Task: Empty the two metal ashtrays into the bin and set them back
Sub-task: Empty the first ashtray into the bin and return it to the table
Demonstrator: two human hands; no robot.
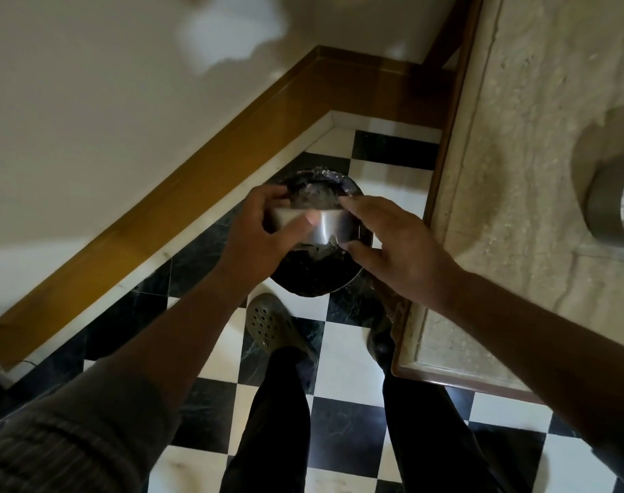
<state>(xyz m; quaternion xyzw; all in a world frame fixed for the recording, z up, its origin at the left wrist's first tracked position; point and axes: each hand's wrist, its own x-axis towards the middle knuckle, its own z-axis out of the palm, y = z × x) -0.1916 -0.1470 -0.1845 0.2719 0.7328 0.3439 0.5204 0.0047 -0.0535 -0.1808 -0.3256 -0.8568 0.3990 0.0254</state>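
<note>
I hold a round metal ashtray [326,225] tipped over the black-lined bin [314,275] on the floor. My left hand [260,236] grips its left side with the thumb across the wall. On its right side my right hand [392,243] has fingertips on the rim. The ashtray's dark contents face away from me, toward the bin opening. A second metal ashtray [609,204] stands on the stone counter at the right edge of view, partly cut off.
The bin stands in a corner by a wooden skirting board [203,179] and a white wall. The stone counter [509,172] with a wooden edge runs along the right. My feet, one in a green clog [271,325], stand on a black and white checkered floor.
</note>
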